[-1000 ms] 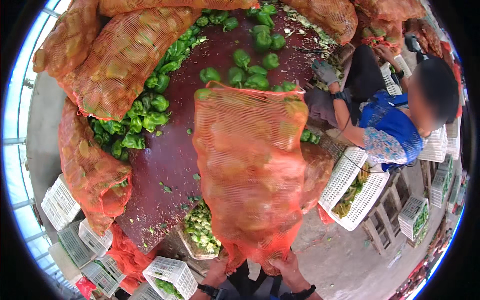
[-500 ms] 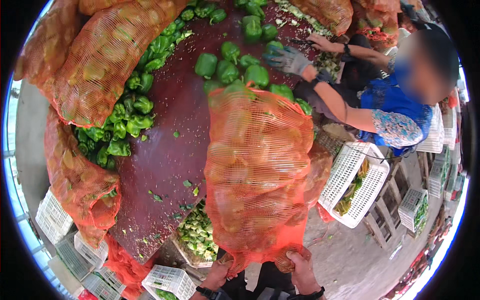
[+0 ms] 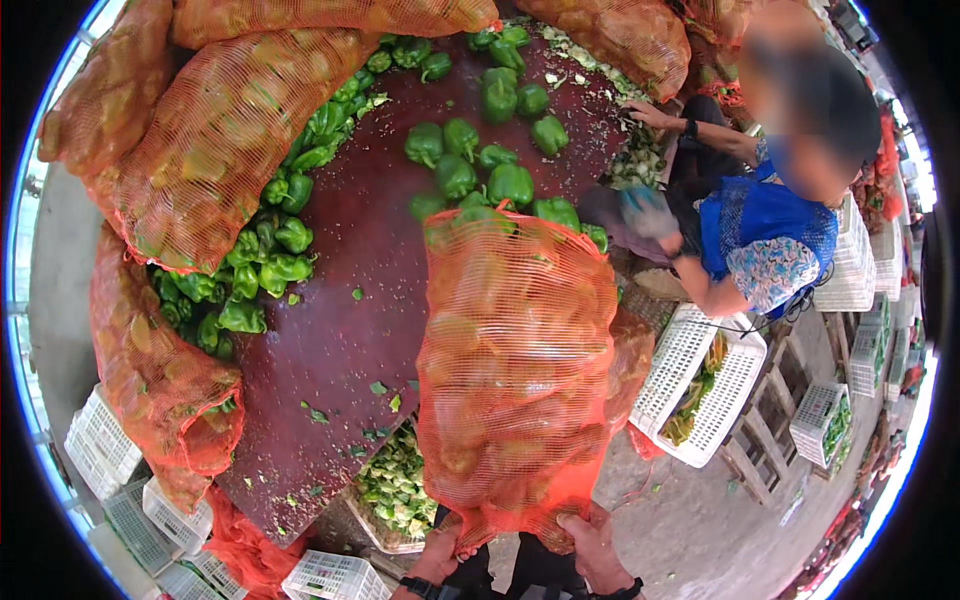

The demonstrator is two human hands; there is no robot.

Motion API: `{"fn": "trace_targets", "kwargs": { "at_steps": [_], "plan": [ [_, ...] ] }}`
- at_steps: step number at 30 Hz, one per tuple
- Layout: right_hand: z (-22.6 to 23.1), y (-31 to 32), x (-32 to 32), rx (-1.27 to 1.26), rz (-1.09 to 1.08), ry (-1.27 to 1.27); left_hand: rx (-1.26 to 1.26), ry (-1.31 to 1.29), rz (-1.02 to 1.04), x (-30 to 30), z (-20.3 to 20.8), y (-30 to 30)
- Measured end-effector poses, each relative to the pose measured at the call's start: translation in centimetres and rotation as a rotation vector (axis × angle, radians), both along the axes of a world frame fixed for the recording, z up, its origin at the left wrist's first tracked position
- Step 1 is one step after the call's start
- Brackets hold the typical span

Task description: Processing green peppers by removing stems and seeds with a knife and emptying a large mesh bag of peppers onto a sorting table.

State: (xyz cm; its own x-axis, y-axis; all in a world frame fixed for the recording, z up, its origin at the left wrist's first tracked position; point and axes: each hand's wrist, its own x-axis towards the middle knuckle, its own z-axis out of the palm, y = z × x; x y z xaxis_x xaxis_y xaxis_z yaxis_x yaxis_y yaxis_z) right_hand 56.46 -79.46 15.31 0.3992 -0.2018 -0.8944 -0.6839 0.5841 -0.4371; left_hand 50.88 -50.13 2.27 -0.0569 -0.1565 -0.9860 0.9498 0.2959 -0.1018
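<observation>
I hold a big orange mesh sack (image 3: 515, 370) full of green peppers upright over the dark red table (image 3: 340, 330). My left hand (image 3: 440, 552) grips its bottom corner on the left. My right hand (image 3: 590, 535) grips the bottom on the right. Green peppers (image 3: 480, 175) lie loose on the table at the sack's far open end, spilling from under it. The sack hides the table edge in front of me.
Other full orange mesh sacks (image 3: 215, 135) ring the table at left and top, with more peppers (image 3: 260, 270) beside them. A person in blue (image 3: 765, 235) reaches onto the table at right. White plastic crates (image 3: 705, 385) stand right and lower left; a crate of peppers (image 3: 395, 490) sits below the table.
The sack's bottom end has lifted higher and tilted away from me, and more peppers have rolled out onto the table. The person at right has drawn the gloved hand back.
</observation>
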Motion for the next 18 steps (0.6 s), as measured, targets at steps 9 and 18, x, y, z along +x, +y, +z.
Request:
{"fn": "trace_targets", "kwargs": {
  "at_steps": [9, 18],
  "plan": [
    [0.4, 0.0, 0.3, -0.018, 0.108, -0.016, 0.002, -0.063, 0.044, 1.1, 1.5, -0.8],
    [2.8, -0.3, 1.5, -0.084, 0.193, 0.026, 0.002, -0.132, 0.027, 1.1, 2.4, -0.6]
  ]
}}
